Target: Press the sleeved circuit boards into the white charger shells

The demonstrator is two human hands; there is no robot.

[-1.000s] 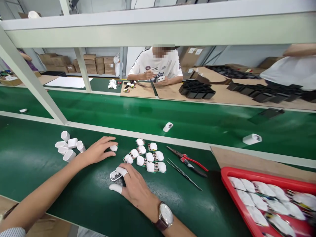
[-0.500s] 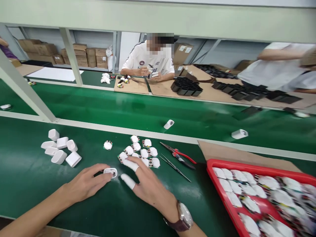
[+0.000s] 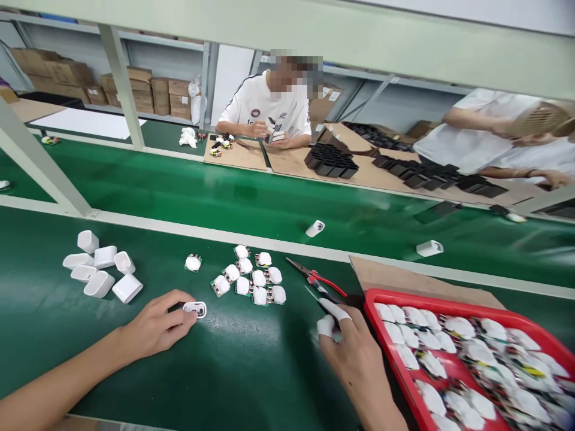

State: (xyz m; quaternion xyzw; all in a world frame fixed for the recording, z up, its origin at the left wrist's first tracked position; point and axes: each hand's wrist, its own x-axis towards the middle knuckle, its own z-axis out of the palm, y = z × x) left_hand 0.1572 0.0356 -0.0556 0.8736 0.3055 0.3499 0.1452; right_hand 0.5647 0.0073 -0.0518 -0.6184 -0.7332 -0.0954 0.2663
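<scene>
My left hand (image 3: 164, 323) is closed around a white plastic housing (image 3: 200, 309), whose open end shows dark parts inside. With white covers on thumb and forefinger, my right hand (image 3: 353, 347) has closed on the metal tweezers (image 3: 313, 296) just left of the red tray; part of them is hidden under the fingers. Red-handled pliers (image 3: 321, 278) lie just beyond that hand. Several small circuit boards with white tops (image 3: 259, 278) are grouped between my hands, and a single board (image 3: 193, 263) sits apart to their left. Several empty white housings (image 3: 99, 284) lie at the left.
A red tray (image 3: 374, 308) full of white-topped boards stands at the right on cardboard (image 3: 359, 266). Two white housings (image 3: 315, 228) lie on the green belt (image 3: 242, 203). Across it, a person (image 3: 265, 114) handles a small item near black trays (image 3: 331, 160).
My right hand has moved from the group of boards rightward to the tweezers and closed on them. My left hand still holds the housing. The view has shifted slightly.
</scene>
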